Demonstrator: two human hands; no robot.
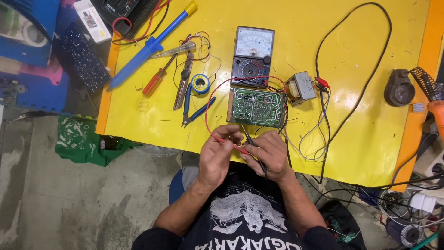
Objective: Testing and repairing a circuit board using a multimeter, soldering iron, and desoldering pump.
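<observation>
Your left hand point(216, 156) pinches the red test probe point(231, 144), and your right hand point(268, 155) grips the black test probe point(253, 147) like a pen; both hands are closed and nearly touching at the near edge of the yellow table point(360, 139). The green circuit board point(255, 107) lies just beyond your fingertips, long axis left to right, with your right hand slightly nearer. The analog multimeter point(252, 55) sits farther behind the board.

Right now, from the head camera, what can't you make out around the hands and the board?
- Probe tips: hidden between the left hand and right hand.
- Meter needle and dial setting: too small.
- Circuit board solder joints: too small; the near edge sits behind the fingers.
- Soldering iron: cut off by the right edge.
</observation>
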